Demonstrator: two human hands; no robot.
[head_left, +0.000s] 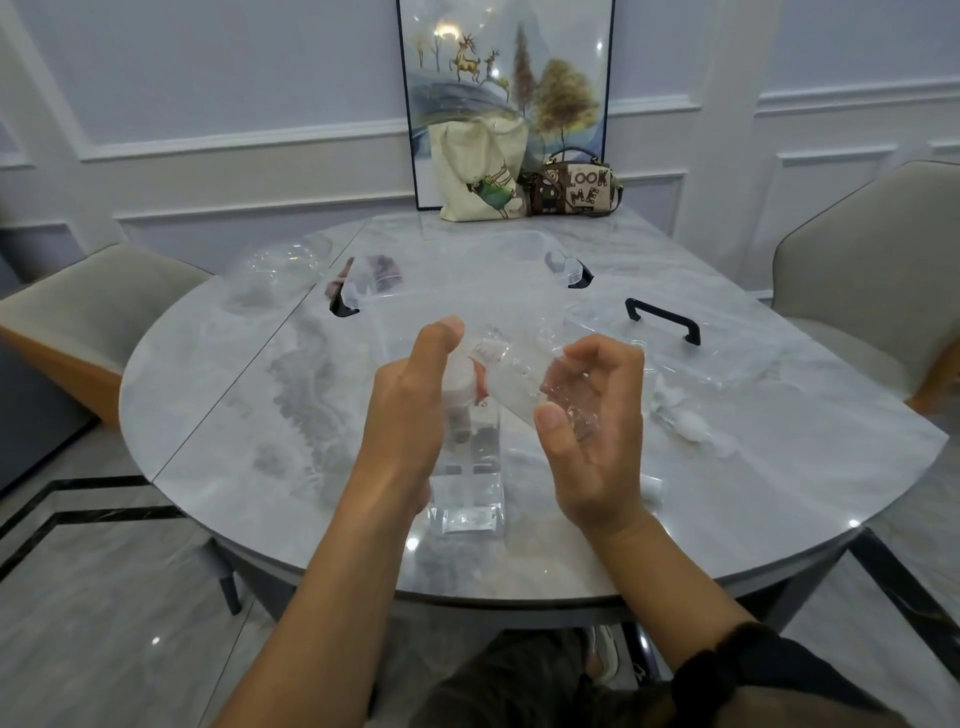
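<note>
**A:** Right grip (592, 415) first. What was it clamped on?

**B:** Thumb and fingers were curled round a clear bottle (514, 382), held off the counter (234, 415). Its base sat in the palm, and its long axis ran slantwise, up and across toward the other hand.

**A:** And the left grip (410, 395)?

**B:** It was wrapped round a white cap (461, 378), thumb pointing away from the body. That cap topped a tall clear container (470, 478), which stood upright on the counter straight below the left grip.

**A:** So the gap that mattered was between the bottle's far end and that cap.

**B:** Exactly. The bottle's far end lay just beside the cap, on its right and a touch above. I couldn't tell whether the two were touching, because clear plastic against clear plastic hid the edge.

**A:** Which hand was nearer the meeting point?

**B:** The left, since it was already on the cap. To my eye the cap had to come away before the tilted bottle could line up over the container, and the right grip would have had only a short way to swing it.

**A:** Anything beyond the grips?

**B:** A clear storage box (467, 270) sat behind both hands, and its lid (662, 319), with a black handle, lay past the right grip. Some small bottles (683, 423) lay just right of that hand.
</note>
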